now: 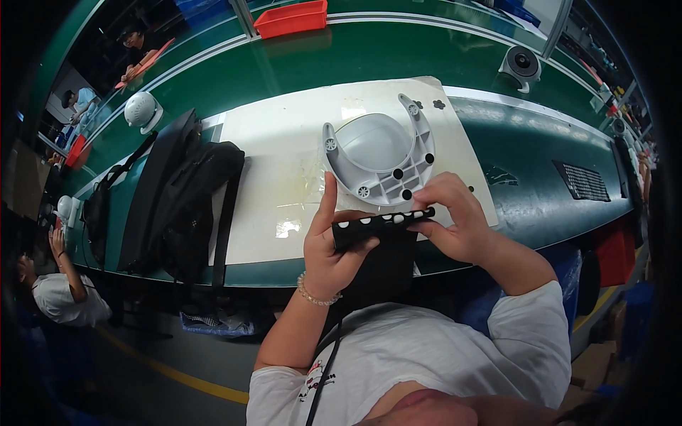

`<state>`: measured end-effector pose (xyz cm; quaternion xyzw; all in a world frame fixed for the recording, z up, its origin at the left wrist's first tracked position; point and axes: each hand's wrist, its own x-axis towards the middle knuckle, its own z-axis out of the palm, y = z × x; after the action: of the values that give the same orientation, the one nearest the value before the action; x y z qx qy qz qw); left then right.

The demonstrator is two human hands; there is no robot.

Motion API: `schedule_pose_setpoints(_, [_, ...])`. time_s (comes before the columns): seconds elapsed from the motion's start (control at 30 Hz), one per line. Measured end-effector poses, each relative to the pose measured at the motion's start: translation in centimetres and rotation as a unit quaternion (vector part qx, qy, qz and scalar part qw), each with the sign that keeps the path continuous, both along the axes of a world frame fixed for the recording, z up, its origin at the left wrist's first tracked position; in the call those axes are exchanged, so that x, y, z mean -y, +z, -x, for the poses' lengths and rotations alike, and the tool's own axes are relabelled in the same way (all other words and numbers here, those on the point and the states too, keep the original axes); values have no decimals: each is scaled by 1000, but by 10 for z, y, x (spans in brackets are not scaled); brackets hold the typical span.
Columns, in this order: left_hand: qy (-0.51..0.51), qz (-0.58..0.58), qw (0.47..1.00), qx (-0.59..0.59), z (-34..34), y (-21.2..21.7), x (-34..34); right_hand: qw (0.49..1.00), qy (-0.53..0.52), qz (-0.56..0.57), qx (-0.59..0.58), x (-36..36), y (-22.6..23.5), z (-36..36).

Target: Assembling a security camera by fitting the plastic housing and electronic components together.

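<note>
My left hand [332, 252] grips a black sheet of round stick-on pads [369, 226], its thumb raised; white round gaps show along the sheet. At the sheet's right end, the thumb and fingers of my right hand [458, 221] close on its edge; whether a loose pad is between them is too small to tell. Just beyond both hands, a white plastic fan base [366, 181] lies with its ribbed underside up and two curved arms pointing away. Black round pads [398, 173] sit on some of its round seats.
Under the base spreads a pale mat [270, 156] on the green bench. Black bags [192, 202] lie to the left. A white fan [143, 111] and another fan [522, 65] stand farther back, near a red tray [291, 19]. A dotted black sheet [582, 181] lies right. Co-workers sit left.
</note>
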<state>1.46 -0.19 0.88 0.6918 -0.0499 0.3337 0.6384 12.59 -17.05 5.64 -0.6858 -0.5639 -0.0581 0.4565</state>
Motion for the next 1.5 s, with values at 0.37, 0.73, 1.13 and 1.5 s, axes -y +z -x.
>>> schedule_pose_setpoints(0.37, [-6,-7,1000,-12,4,-1,-3,996,17,-71,-50,-2,-6,1])
schedule_pose_setpoints(0.73, [12,-21,1000,-6,4,0,-5,982,29,-113,146,0,1,0])
schedule_pose_setpoints(1.13, [23,-72,997,-2,6,1,-5,958,-13,-79,276,-10,5,7])
schedule_pose_setpoints(1.5, [20,-58,998,-9,6,3,-5,969,-49,-101,219,-16,13,10])
